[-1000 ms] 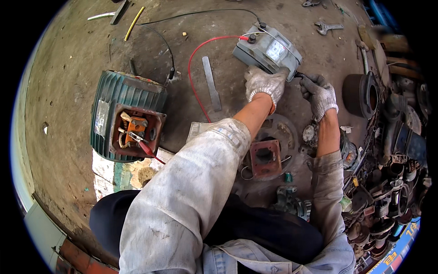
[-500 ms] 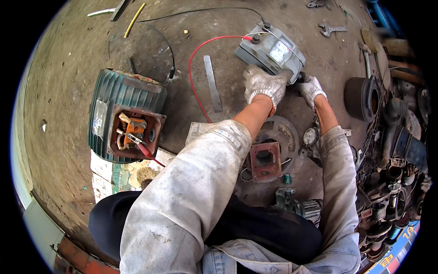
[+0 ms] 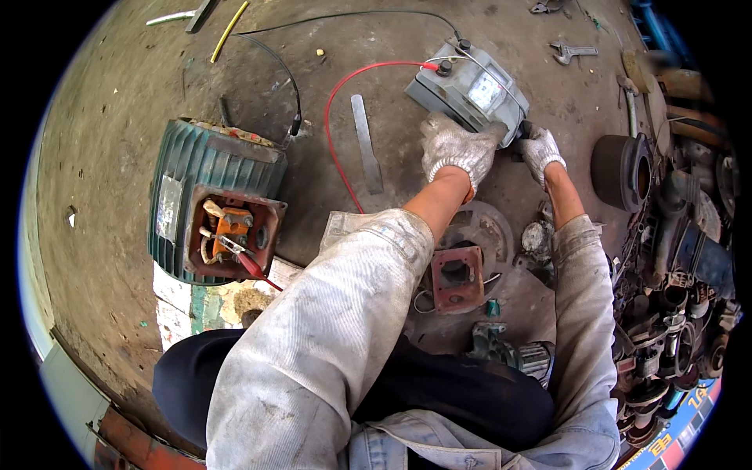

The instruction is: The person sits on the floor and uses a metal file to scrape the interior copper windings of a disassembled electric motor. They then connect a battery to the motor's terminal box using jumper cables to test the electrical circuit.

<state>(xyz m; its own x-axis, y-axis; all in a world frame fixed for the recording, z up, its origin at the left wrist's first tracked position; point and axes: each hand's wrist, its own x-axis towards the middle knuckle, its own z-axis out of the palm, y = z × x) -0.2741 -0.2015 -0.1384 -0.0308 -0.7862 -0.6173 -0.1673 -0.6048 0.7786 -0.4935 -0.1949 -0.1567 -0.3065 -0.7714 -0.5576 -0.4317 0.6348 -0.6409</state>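
Note:
A grey hand-crank insulation tester [image 3: 474, 86] sits on the floor ahead, with a wire handle across its top. My gloved left hand [image 3: 460, 147] grips its near side, fingers partly hidden against the casing. At the tester's right end my gloved right hand [image 3: 540, 150] is closed on the dark crank handle [image 3: 520, 135]. A red lead [image 3: 333, 102] and a black lead [image 3: 352, 14] leave the tester's terminals. To the left stands a green finned electric motor [image 3: 223, 164] with its terminal box [image 3: 270, 239] uncovered. A red-handled clip [image 3: 249, 264] bites a terminal there; the black lead's clip [image 3: 295, 124] touches the motor's end.
A flat metal bar [image 3: 366, 145] lies between motor and tester. Close to my knees are a red square frame [image 3: 457, 280] and a round metal cover [image 3: 497, 227]. Adjustable wrench [image 3: 573, 52], hammer [image 3: 629, 102], dark cylinder [image 3: 619, 168] and piled metal parts [image 3: 674, 313] line the right.
My right hand has shifted slightly right with the crank handle, and more of the handle shows. The tester appears slightly farther right and lower; my left hand stays on it.

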